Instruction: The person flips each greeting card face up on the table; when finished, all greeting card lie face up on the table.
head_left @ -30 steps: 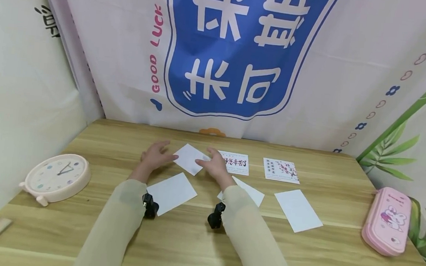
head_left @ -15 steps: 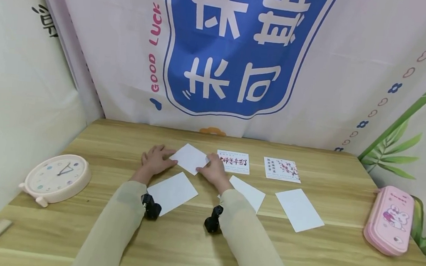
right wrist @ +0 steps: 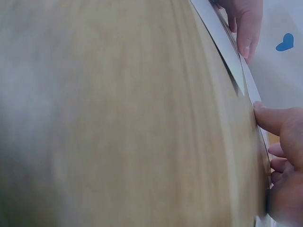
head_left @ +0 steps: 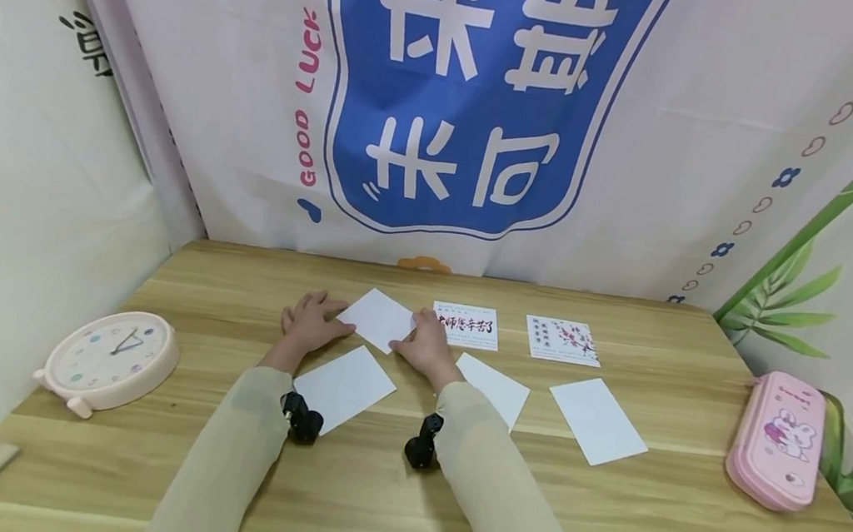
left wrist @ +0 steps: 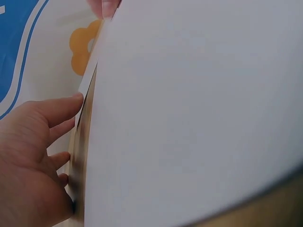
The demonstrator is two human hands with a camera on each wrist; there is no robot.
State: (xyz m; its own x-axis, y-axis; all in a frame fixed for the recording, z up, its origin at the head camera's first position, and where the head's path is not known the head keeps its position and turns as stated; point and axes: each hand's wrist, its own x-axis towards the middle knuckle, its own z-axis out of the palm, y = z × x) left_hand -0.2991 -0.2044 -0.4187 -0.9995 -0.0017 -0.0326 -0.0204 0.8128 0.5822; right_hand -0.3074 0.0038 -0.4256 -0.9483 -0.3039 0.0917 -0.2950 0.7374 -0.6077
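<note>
A blank white card (head_left: 375, 319) lies near the back of the table between both hands. My left hand (head_left: 311, 322) is at its left corner, thumb tip on the lower edge and fingers spread behind. My right hand (head_left: 428, 345) touches its right side, thumb at the near corner and index finger at the right corner. In the left wrist view a second blank card (left wrist: 189, 113) fills most of the picture, nearer than the left hand (left wrist: 33, 161). The right wrist view has the right thumb (right wrist: 272, 118) against the card edge, the other fingers bent behind.
Two printed cards, one with red lettering (head_left: 470, 326) and one with blossoms (head_left: 563, 341), lie to the right. Blank cards lie in front: a left one (head_left: 345, 386), a middle one (head_left: 495, 388) and a right one (head_left: 598, 421). A clock (head_left: 111, 358) and pink pencil case (head_left: 777, 440) flank them.
Both hands have come down from beside the card to its edges, the thumbs and fingers now lower and closer in. The card has hardly moved.
</note>
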